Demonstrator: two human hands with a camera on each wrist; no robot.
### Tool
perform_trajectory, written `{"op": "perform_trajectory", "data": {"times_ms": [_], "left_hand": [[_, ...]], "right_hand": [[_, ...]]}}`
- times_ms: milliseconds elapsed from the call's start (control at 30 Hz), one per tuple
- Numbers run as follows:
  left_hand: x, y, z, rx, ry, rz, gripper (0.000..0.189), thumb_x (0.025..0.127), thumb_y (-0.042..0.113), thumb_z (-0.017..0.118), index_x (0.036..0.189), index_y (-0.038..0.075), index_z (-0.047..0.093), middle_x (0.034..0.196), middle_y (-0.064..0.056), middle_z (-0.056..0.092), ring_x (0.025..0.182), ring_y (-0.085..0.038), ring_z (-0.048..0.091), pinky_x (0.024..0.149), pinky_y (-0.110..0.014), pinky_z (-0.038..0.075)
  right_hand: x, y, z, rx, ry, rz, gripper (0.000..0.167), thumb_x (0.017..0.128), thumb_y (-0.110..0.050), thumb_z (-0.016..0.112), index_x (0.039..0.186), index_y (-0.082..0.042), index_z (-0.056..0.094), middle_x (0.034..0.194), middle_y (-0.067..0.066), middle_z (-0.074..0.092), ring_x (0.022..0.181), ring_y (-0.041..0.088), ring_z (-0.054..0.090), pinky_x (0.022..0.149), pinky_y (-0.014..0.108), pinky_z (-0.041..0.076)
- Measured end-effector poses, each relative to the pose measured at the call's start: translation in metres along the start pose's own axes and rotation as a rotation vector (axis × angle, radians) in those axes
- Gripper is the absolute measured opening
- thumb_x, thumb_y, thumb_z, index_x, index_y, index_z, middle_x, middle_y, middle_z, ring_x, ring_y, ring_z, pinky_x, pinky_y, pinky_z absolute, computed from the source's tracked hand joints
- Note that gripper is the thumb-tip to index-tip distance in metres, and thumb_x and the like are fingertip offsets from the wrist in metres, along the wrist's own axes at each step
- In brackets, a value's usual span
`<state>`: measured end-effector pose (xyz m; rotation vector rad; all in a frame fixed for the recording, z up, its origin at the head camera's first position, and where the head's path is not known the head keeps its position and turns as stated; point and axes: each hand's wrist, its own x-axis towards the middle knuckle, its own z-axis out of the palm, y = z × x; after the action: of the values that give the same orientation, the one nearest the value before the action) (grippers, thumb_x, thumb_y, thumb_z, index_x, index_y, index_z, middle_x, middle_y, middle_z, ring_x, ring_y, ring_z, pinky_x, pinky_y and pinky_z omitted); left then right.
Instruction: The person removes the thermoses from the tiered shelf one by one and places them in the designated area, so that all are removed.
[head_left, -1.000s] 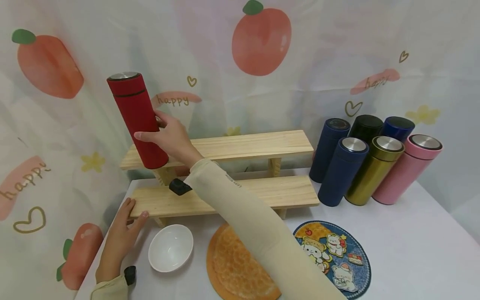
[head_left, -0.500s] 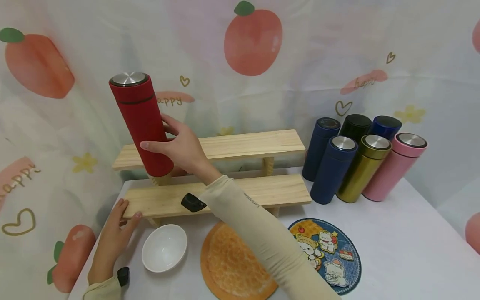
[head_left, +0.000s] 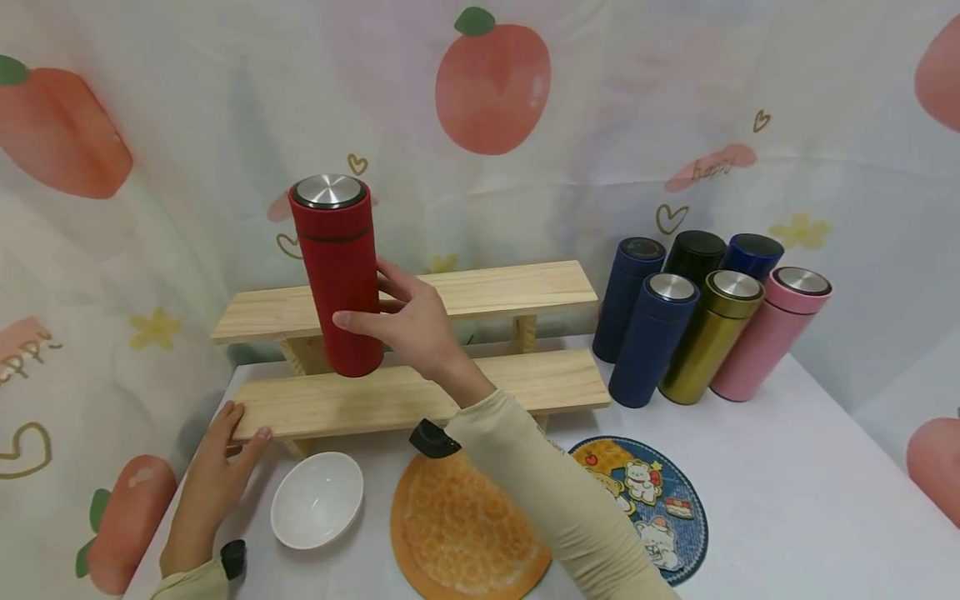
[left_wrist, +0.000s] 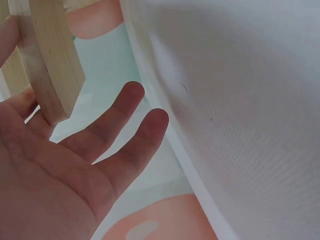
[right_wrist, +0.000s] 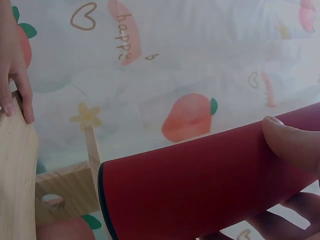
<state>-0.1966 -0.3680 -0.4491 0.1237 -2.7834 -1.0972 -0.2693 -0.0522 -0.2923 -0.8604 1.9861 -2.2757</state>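
Observation:
My right hand (head_left: 427, 329) grips a red thermos (head_left: 337, 275) with a silver-topped lid, thumb on its near side. The thermos is raised in front of the two-step wooden shelf (head_left: 420, 393), overlapping both boards in the head view. In the right wrist view the red thermos (right_wrist: 200, 185) lies across the lower half, with the thumb pressed on it. My left hand (head_left: 213, 471) holds the left end of the lower board. The left wrist view shows the board's end (left_wrist: 55, 75) between thumb and fingers, while two fingers of the hand (left_wrist: 60, 170) stretch out past it.
Blue, black, gold and pink thermoses (head_left: 686, 350) stand grouped right of the shelf on the white table (head_left: 795, 492). In front of the shelf are a white bowl (head_left: 317, 500), a waffle-patterned round mat (head_left: 465, 525) and a blue cartoon mat (head_left: 678, 521). A fruit-print cloth (head_left: 600, 100) hangs behind.
The right hand has carried the red thermos rightward and slightly down, bringing it from tilted to nearly upright. My left hand stays at the shelf end. The head view has shifted slightly.

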Motion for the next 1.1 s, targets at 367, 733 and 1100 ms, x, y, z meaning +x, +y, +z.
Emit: {"op": "perform_trajectory", "data": {"times_ms": [367, 733, 1100], "left_hand": [[-0.001, 0.000, -0.001, 0.010, -0.008, -0.013, 0.083, 0.113, 0.042, 0.055, 0.165, -0.011, 0.018, 0.174, -0.033, 0.007, 0.138, -0.059, 0.043, 0.111, -0.071, 0.040], [0.001, -0.001, -0.002, 0.020, -0.029, -0.029, 0.085, 0.113, 0.044, 0.053, 0.165, -0.011, 0.016, 0.174, -0.032, 0.004, 0.141, -0.060, 0.039, 0.111, -0.072, 0.040], [0.003, -0.001, -0.002, 0.024, -0.036, -0.042, 0.087, 0.113, 0.047, 0.052, 0.167, -0.009, 0.013, 0.175, -0.030, 0.002, 0.141, -0.061, 0.038, 0.112, -0.073, 0.039]], "right_hand": [[-0.032, -0.005, -0.036, -0.038, 0.046, -0.019, 0.073, 0.089, -0.014, 0.084, 0.157, -0.019, 0.057, 0.137, 0.004, 0.069, 0.118, 0.030, 0.070, 0.100, 0.046, 0.058], [-0.068, -0.009, -0.073, -0.104, 0.117, -0.005, 0.074, 0.092, -0.013, 0.084, 0.159, -0.017, 0.054, 0.140, 0.006, 0.069, 0.123, 0.029, 0.069, 0.104, 0.047, 0.057], [-0.105, -0.014, -0.106, -0.211, 0.203, 0.033, 0.075, 0.093, -0.008, 0.082, 0.161, -0.014, 0.051, 0.143, 0.010, 0.067, 0.127, 0.031, 0.067, 0.109, 0.050, 0.054]]}}
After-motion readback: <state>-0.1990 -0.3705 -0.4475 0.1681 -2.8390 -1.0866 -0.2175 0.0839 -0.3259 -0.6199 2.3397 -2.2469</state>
